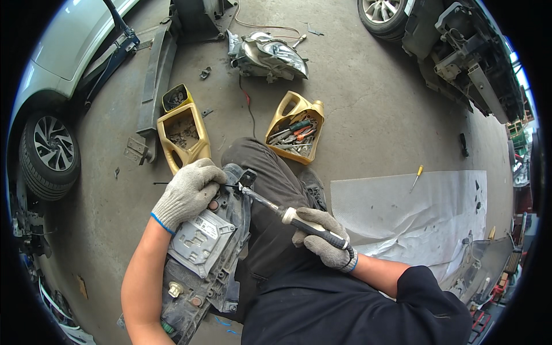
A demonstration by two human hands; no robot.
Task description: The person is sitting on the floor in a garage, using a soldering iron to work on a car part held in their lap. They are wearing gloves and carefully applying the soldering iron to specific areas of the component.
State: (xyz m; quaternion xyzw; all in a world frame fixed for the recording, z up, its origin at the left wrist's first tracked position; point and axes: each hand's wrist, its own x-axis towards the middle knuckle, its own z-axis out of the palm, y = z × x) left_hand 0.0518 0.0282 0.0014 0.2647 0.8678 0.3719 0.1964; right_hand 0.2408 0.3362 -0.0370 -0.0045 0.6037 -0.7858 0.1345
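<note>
A dark headlight housing lies across my lap, back side up, with a silver metal cover on it. My left hand, in a grey knit glove, is closed over the housing's upper end. A thin black rod runs through its fingers toward a black mounting tab. In my gloved right hand is a soldering iron with a black and white handle. Its tip points at the base of that tab and appears to touch it; the exact contact is too small to make out.
Two cut-open yellow jugs stand ahead: one holds small parts, the other hand tools. Another headlight lies beyond. At right, a screwdriver rests on a white sheet. Cars flank both sides, with a wheel at left.
</note>
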